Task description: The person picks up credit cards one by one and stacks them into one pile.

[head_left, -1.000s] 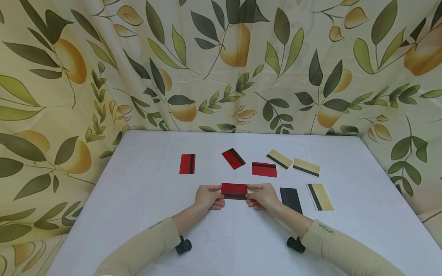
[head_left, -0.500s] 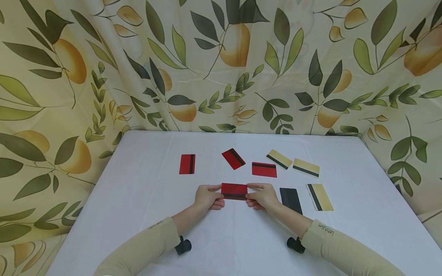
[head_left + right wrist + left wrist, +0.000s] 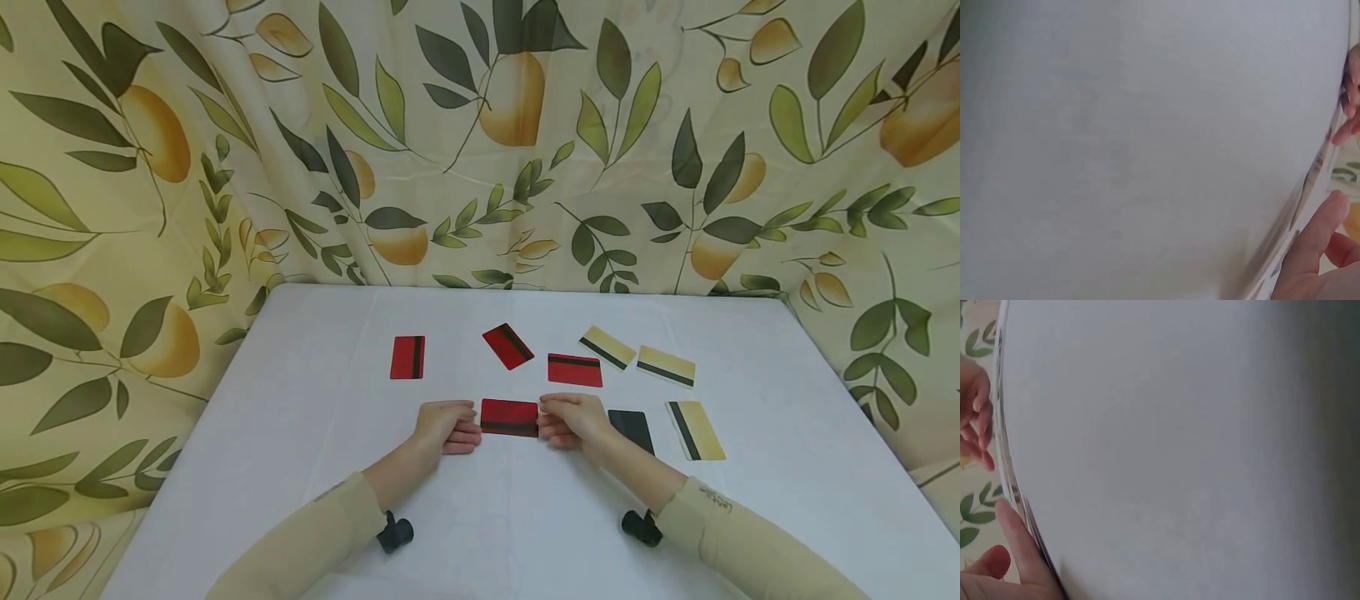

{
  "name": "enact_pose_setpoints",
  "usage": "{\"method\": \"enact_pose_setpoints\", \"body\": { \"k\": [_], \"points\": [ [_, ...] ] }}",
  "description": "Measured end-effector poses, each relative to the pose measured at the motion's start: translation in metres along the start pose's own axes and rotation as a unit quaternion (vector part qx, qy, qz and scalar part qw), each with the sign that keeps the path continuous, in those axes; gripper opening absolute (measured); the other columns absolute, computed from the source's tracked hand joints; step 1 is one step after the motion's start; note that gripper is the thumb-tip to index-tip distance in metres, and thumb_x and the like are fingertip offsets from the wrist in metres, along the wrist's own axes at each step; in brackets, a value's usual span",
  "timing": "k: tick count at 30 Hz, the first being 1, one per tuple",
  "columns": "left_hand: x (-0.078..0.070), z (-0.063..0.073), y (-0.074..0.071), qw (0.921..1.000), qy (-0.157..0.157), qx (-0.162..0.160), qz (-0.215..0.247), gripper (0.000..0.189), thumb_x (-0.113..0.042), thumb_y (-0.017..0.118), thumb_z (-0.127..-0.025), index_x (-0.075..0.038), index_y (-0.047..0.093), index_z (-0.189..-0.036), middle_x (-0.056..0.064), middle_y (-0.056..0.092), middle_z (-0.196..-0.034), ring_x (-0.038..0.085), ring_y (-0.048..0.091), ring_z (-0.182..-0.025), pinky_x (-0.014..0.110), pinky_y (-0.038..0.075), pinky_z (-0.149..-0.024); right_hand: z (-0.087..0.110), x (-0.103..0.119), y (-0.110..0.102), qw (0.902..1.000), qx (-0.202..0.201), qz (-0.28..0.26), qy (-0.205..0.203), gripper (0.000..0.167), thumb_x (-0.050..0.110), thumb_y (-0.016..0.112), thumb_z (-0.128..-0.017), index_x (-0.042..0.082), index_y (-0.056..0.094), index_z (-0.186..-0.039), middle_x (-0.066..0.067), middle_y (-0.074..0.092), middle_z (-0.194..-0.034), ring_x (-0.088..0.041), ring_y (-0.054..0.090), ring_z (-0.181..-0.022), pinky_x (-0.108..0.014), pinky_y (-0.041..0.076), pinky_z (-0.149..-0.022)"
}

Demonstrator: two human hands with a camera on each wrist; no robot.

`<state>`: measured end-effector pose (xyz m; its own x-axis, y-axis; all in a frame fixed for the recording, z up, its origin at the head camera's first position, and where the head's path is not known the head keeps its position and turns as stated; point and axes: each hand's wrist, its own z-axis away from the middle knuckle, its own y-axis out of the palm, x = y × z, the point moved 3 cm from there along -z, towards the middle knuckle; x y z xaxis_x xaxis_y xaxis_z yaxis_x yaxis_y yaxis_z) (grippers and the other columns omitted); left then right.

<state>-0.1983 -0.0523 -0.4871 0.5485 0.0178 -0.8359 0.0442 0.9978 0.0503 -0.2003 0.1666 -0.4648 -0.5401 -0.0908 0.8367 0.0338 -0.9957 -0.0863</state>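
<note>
In the head view a red card (image 3: 509, 411) with a dark stripe along its near edge lies between my hands on the white table. My left hand (image 3: 450, 427) is just left of the card, a small gap away, fingers loosely bent and holding nothing. On the other side my right hand (image 3: 573, 419) has its fingertips right at the card's right edge, without pinching it. Thumb and forefinger stand apart on the left hand (image 3: 1013, 569) in the left wrist view. The right wrist view shows the right hand (image 3: 1319, 262) likewise spread, with nothing held.
Farther back lie a red card (image 3: 402, 357) at left, a tilted red card (image 3: 501, 350) and another red card (image 3: 570, 372). Yellow striped cards (image 3: 671, 362) lie at right. A black card (image 3: 628, 427) is partly behind my right wrist. A patterned curtain (image 3: 465, 192) hangs behind the table.
Both hands have let go of the middle red card. The left has drawn back slightly to the left, and the right has shifted a little. The card stays in place.
</note>
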Motion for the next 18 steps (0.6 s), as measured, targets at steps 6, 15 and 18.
{"method": "enact_pose_setpoints", "body": {
  "k": [6, 15, 18],
  "points": [
    [-0.012, -0.002, -0.022, 0.9990, -0.018, -0.017, 0.037, 0.033, -0.016, 0.061, -0.086, 0.000, 0.059, -0.115, 0.013, 0.069, -0.081, 0.021, 0.068, -0.066, 0.033, 0.056, -0.062, -0.007, 0.010, 0.002, 0.9999, -0.004, -0.015, 0.007, 0.036, 0.024, 0.058, -0.090, 0.001, 0.056, -0.118, -0.006, 0.068, -0.080, -0.014, 0.066, -0.062, -0.022, 0.054, -0.057],
    [-0.042, -0.008, -0.072, 0.9935, -0.014, -0.061, 0.095, 0.037, -0.017, 0.060, -0.086, -0.003, 0.054, -0.119, 0.016, 0.068, -0.092, 0.025, 0.069, -0.075, 0.038, 0.054, -0.076, -0.021, 0.037, 0.025, 0.9970, 0.057, -0.052, 0.006, 0.043, 0.025, 0.054, -0.092, 0.000, 0.049, -0.127, -0.007, 0.067, -0.094, -0.016, 0.068, -0.074, -0.026, 0.055, -0.069],
    [-0.046, -0.014, -0.090, 0.9916, -0.016, -0.067, 0.109, 0.040, -0.017, 0.059, -0.086, -0.004, 0.051, -0.124, 0.017, 0.067, -0.097, 0.026, 0.068, -0.080, 0.040, 0.052, -0.080, -0.027, 0.045, 0.036, 0.9949, 0.071, -0.071, 0.011, 0.043, 0.023, 0.054, -0.092, 0.000, 0.048, -0.128, -0.010, 0.065, -0.099, -0.018, 0.067, -0.076, -0.031, 0.055, -0.074]
  ]
}}
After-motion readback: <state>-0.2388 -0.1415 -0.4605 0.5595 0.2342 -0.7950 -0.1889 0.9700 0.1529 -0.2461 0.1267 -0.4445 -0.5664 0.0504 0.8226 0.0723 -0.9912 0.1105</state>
